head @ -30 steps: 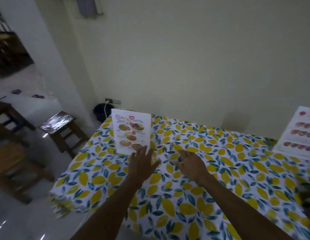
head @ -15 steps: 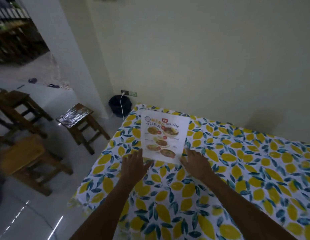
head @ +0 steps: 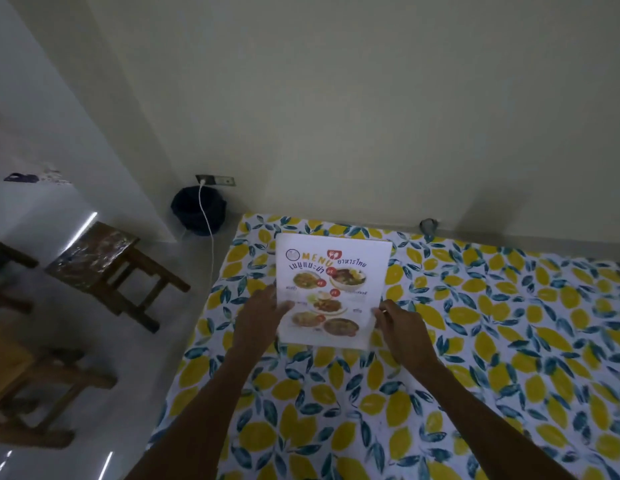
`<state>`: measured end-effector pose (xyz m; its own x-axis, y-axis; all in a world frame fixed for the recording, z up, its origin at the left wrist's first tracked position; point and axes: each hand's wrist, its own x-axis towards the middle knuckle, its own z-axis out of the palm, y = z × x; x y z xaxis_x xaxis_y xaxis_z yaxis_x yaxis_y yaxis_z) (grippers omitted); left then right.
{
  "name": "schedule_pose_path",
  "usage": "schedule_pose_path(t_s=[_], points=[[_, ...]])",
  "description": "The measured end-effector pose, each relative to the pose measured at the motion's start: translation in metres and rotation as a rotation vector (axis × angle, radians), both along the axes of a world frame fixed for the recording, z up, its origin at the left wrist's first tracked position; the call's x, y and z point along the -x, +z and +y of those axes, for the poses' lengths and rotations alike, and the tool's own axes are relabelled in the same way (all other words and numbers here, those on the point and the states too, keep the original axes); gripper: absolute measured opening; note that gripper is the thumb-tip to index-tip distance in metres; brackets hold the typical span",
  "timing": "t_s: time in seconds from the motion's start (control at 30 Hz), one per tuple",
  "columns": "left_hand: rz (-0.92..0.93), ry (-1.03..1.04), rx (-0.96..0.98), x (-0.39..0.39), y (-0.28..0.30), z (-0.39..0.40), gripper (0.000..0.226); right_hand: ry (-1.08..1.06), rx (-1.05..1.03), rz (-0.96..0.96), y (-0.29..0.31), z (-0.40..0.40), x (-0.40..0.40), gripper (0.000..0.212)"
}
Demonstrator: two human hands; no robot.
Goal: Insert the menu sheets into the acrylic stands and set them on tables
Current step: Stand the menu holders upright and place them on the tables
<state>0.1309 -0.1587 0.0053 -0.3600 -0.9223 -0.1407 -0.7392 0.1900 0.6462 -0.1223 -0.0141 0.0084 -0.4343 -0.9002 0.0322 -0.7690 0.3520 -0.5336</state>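
Menu stand (head: 332,289) upright near the back left corner of the table (head: 509,341), close to the wall (head: 336,98), printed sheet already inside and facing forward. Left hand (head: 258,323) at the stand's lower left edge, thumb across the front face and fingers seemingly curled behind, so gripping that side. Right hand (head: 402,327) at the lower right edge, fingers narrow and pinched onto the rim. Placing step, by the look of it. Best done by keeping both grips low and even, lowering until the base sits flat on the leaf-and-lemon cloth (head: 370,410), then squaring the face toward the seats. Worth checking for a fold of cloth under the base, since a light stand may rock or tip. Better to let go one side at a time, gently, without dragging the cloth. Stool (head: 104,261) and bin (head: 197,211) well apart on the floor.
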Motion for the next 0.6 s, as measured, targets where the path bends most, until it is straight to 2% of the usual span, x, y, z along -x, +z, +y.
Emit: schedule_pose_path(t_s=[0.17, 0.27, 0.4, 0.6], points=[[0.101, -0.083, 0.051, -0.007, 0.005, -0.062, 0.025, -0.024, 0.08, 0.055, 0.01, -0.045, -0.007, 0.022], [0.155, -0.129, 0.094, -0.008, 0.012, -0.117, 0.03, -0.056, 0.115, 0.079, 0.014, -0.09, -0.008, 0.026], [0.265, -0.168, 0.05, -0.01, 0.028, -0.194, 0.021, -0.102, 0.155, 0.097, 0.026, -0.162, -0.017, 0.029], [0.174, -0.205, 0.112, -0.016, 0.029, -0.283, 0.035, -0.162, 0.15, 0.094, 0.021, -0.251, -0.029, 0.031]])
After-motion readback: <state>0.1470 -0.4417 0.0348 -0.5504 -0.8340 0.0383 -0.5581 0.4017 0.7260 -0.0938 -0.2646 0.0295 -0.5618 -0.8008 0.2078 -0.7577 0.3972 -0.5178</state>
